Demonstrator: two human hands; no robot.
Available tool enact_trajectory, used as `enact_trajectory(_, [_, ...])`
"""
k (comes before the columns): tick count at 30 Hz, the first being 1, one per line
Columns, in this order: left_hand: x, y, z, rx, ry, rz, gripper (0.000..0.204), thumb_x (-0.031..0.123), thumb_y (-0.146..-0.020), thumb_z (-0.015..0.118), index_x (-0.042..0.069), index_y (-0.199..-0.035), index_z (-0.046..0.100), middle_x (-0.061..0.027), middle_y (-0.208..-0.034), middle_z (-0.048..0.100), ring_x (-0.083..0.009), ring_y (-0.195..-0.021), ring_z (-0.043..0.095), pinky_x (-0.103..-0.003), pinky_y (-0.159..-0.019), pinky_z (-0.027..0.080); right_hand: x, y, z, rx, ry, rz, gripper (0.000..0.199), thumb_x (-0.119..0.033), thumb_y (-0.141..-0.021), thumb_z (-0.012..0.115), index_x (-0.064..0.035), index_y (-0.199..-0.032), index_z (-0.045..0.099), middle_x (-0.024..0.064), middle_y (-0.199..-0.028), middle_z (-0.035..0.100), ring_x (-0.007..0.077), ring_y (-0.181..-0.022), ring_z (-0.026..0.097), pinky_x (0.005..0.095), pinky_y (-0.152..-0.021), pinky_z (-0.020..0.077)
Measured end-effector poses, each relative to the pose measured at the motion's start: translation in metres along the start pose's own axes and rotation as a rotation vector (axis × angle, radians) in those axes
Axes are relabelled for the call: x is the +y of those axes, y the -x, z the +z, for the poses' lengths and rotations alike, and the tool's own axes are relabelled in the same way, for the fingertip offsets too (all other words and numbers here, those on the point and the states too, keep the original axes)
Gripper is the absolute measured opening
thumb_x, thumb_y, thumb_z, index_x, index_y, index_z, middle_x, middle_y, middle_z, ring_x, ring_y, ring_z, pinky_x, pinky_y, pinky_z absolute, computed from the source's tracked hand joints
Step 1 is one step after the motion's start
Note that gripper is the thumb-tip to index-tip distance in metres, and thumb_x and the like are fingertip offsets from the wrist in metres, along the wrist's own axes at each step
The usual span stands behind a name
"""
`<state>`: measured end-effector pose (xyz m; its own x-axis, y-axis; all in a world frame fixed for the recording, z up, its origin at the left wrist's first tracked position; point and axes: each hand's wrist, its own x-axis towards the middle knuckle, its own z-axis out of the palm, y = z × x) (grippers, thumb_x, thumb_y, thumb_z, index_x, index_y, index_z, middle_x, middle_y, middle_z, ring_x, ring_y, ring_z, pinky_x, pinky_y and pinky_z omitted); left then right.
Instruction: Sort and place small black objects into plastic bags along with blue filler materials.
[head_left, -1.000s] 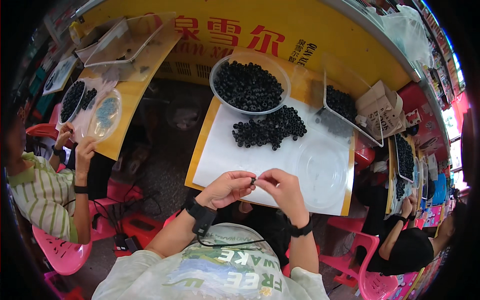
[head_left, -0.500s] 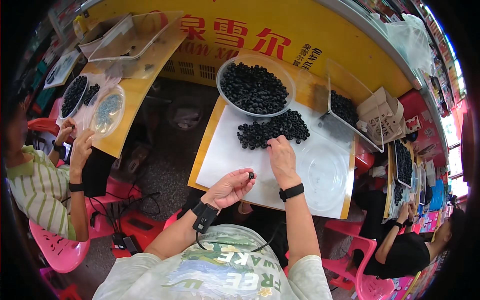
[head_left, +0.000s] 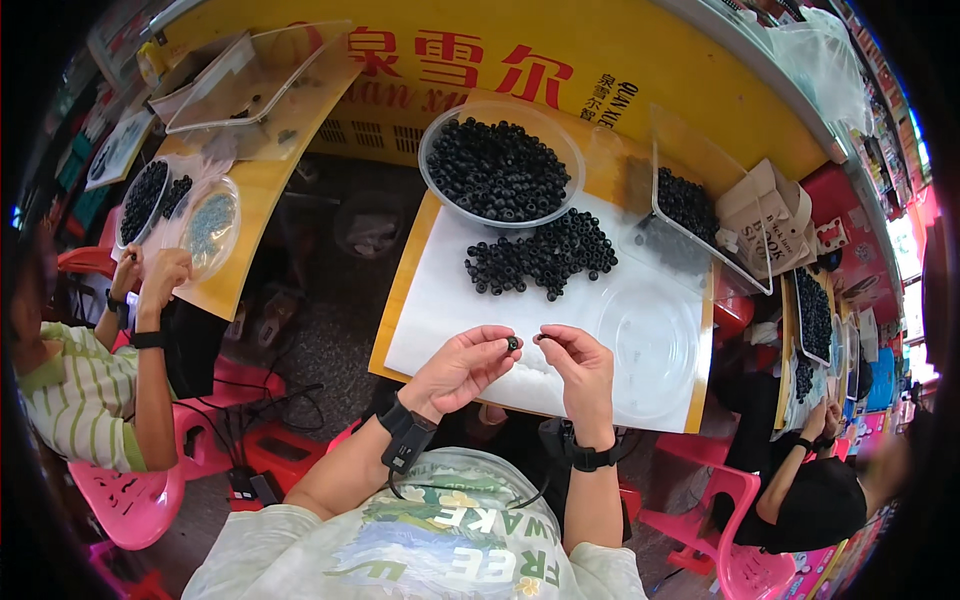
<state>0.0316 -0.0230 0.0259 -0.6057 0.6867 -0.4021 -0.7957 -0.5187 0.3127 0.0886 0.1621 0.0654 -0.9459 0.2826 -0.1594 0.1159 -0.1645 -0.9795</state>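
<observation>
In front of my chest, over the white sheet (head_left: pixel 425 310), both hands are raised close together. Thumb and fingers of my left hand (head_left: pixel 462 372) pinch a black bead (head_left: pixel 513 343), its hole showing. My right hand (head_left: pixel 582 372) pinches a tiny dark piece (head_left: pixel 541 338), too small to name, just right of the bead and apart from it. Beyond them lies a loose pile of black beads (head_left: pixel 545 258). Behind it a round clear bowl (head_left: pixel 429 170) is heaped with more of the same beads. To the right a round clear plastic lid (head_left: pixel 650 350) lies on the sheet.
A clear bin (head_left: pixel 735 262) with black beads stands tilted at the right, beside a paper bag (head_left: pixel 768 215). A yellow panel (head_left: pixel 380 100) closes off the table's far side. People sit working at tables left (head_left: pixel 95 380) and right (head_left: pixel 810 490), on pink chairs (head_left: pixel 130 505).
My right hand has drawn back from the bead pile toward my left hand, with a tiny dark piece now between its fingertips. My left hand keeps its bead, nearly in place.
</observation>
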Motion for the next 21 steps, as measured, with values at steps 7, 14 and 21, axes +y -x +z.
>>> enact_trajectory(7, [0.001,-0.003,0.014,-0.035,-0.115,0.046,0.015,0.003,-0.094,0.066,0.004,-0.11,0.066,-0.0093,-0.108,0.07,-0.0167,-0.101,0.069,-0.025,-0.09,0.059,-0.001,0.007,-0.006,0.022,-0.054,-0.043,0.02,0.0,-0.089,0.072,0.0025,-0.109,0.071,0.0053,-0.094,0.072,0.0083,-0.083,0.065,0.0199,-0.073,0.0499])
enact_trajectory(14, [-0.005,-0.004,0.02,-0.054,-0.141,0.078,0.016,0.002,-0.093,0.067,0.004,-0.109,0.066,-0.0089,-0.108,0.07,-0.0171,-0.101,0.069,-0.027,-0.093,0.058,-0.01,0.019,-0.003,0.04,-0.064,-0.025,0.02,0.0,-0.089,0.073,0.0033,-0.108,0.071,0.0054,-0.093,0.072,0.0079,-0.081,0.064,0.0202,-0.073,0.0501])
enact_trajectory(21, [-0.007,-0.004,0.02,-0.074,-0.156,0.098,0.016,0.0,-0.094,0.066,0.004,-0.109,0.067,-0.0089,-0.109,0.069,-0.0167,-0.102,0.068,-0.028,-0.094,0.058,-0.012,0.022,0.001,0.053,0.139,-0.198,0.018,0.001,-0.087,0.074,0.0022,-0.105,0.074,0.0055,-0.093,0.072,0.009,-0.08,0.064,0.0212,-0.071,0.0506])
